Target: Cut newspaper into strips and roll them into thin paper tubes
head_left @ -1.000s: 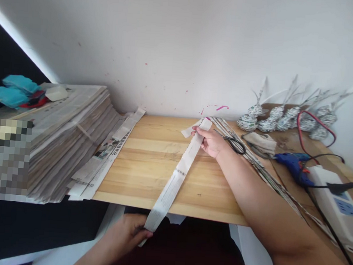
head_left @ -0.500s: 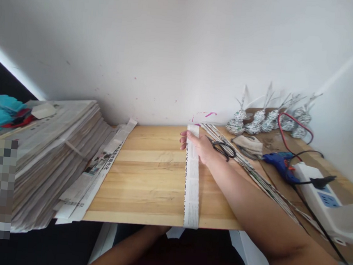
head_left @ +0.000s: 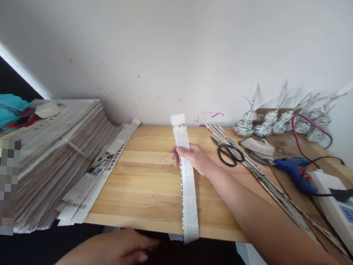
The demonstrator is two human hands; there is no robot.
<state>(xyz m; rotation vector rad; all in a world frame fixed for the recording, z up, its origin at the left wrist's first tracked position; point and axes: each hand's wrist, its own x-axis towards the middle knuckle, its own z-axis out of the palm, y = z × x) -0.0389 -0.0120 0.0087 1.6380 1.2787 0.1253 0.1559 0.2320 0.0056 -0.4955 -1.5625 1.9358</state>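
A long folded newspaper strip (head_left: 189, 195) runs from mid-table over the table's front edge. My right hand (head_left: 191, 156) pinches it near its far end, thumb on top and fingers beneath. Below the front edge, my left hand (head_left: 123, 247) is off the strip, to its left, with thumb and forefinger apart and nothing between them. Black scissors (head_left: 230, 153) lie just right of my right hand, beside thin rolled paper sticks (head_left: 265, 181).
At left stands a tall newspaper stack (head_left: 60, 151), with loose strips (head_left: 109, 159) beside it. Woven paper figures (head_left: 245, 123), a cloth (head_left: 258, 150), a blue glue gun (head_left: 296, 172) and a white power strip (head_left: 340, 204) occupy the right side.
My right hand has slid down and left with the strip, whose far end now shows beyond it, tilted left. My left hand has come out from under the table. The view has shifted slightly.
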